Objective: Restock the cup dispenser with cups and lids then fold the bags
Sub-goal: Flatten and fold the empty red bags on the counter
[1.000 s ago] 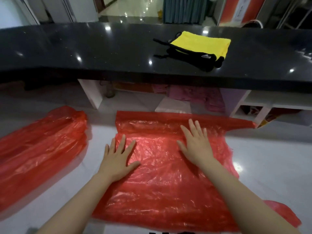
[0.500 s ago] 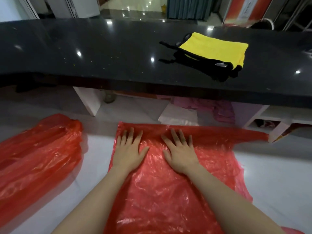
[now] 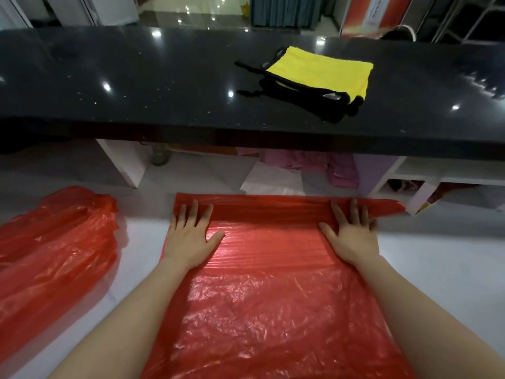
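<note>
Red translucent plastic bag (image 3: 273, 296) lies flat on the white tabletop (image 3: 437, 269), its long axis running from the near edge away towards the far edge. At its far end the plastic is turned into a narrow folded band lying crosswise, left to right, tapering to a point at the right. The left hand (image 3: 190, 236) presses flat on the bag's far left corner, fingers spread and extended. The right hand (image 3: 352, 233) presses flat near the far right corner, fingers likewise spread; neither grips anything. Well to the left, a second crumpled red plastic bag (image 3: 52, 255) rests on the same surface. Beyond, a glossy black stone counter (image 3: 136, 86) carries a folded yellow cloth with black straps (image 3: 317, 80).
</note>
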{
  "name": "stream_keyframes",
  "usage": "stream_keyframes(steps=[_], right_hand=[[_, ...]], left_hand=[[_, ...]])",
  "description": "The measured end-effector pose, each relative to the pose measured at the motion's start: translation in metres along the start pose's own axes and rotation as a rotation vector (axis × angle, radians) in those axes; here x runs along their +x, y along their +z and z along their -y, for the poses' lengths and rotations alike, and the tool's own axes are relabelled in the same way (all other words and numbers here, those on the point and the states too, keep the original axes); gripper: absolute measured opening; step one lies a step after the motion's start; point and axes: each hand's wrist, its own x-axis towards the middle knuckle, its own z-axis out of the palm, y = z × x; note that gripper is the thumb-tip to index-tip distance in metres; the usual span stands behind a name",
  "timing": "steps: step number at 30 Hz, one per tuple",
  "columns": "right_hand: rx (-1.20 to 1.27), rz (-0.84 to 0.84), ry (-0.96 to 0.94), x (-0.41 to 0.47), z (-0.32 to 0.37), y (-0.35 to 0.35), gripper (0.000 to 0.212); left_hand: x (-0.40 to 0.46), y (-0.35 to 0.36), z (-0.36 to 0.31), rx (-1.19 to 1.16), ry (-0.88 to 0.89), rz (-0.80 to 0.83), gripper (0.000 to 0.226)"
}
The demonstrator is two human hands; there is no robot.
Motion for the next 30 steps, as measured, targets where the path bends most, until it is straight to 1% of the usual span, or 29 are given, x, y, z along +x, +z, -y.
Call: stream_keyframes(steps=[2, 4, 7, 8, 10, 13, 15, 17, 19, 22, 26, 28, 30], right_hand=[[-0.038, 0.013, 0.012, -0.007, -0.003, -0.007, 0.079], [-0.033, -0.021, -0.006, -0.020, 0.002, -0.015, 0.078], [0.030, -0.118, -0.138, -0.050, 0.024, -0.024, 0.073], [0.061, -0.111, -0.180, -0.064, 0.033, -0.025, 0.072], [0.142, -0.055, -0.232, -0.093, 0.051, -0.021, 0.072], [0.193, 0.046, -0.261, -0.136, 0.069, -0.005, 0.073], [0.173, 0.096, -0.242, -0.158, 0.074, 0.009, 0.074], [0.139, 0.125, -0.204, -0.173, 0.073, 0.023, 0.077], [0.086, 0.116, -0.187, -0.183, 0.064, 0.033, 0.078], [0.041, 0.067, -0.145, -0.194, 0.041, 0.041, 0.079], [0.030, 0.049, -0.117, -0.200, 0.008, 0.039, 0.071], [0.032, 0.064, -0.125, -0.199, 0.001, 0.034, 0.070], [0.055, 0.089, -0.147, -0.199, -0.002, 0.026, 0.073]], left_hand=[[-0.001, -0.003, 0.002, 0.010, 0.006, 0.026, 0.081], [-0.003, -0.010, 0.002, 0.009, -0.001, 0.050, 0.082], [-0.014, -0.022, -0.005, -0.077, -0.015, -0.018, 0.080], [-0.022, -0.025, -0.007, -0.130, -0.008, -0.034, 0.078], [-0.047, -0.028, -0.007, -0.244, 0.019, -0.014, 0.075], [-0.092, -0.023, -0.002, -0.336, 0.045, 0.091, 0.075], [-0.117, -0.015, -0.004, -0.284, 0.044, 0.158, 0.077], [-0.134, -0.004, -0.007, -0.182, 0.029, 0.176, 0.081], [-0.141, 0.006, -0.005, -0.120, 0.018, 0.132, 0.081], [-0.139, 0.013, 0.002, -0.105, 0.019, 0.091, 0.080], [-0.137, 0.012, 0.004, -0.088, 0.064, 0.087, 0.081], [-0.141, 0.004, 0.005, -0.164, 0.105, 0.072, 0.076], [-0.153, -0.006, 0.008, -0.297, 0.117, -0.029, 0.068]])
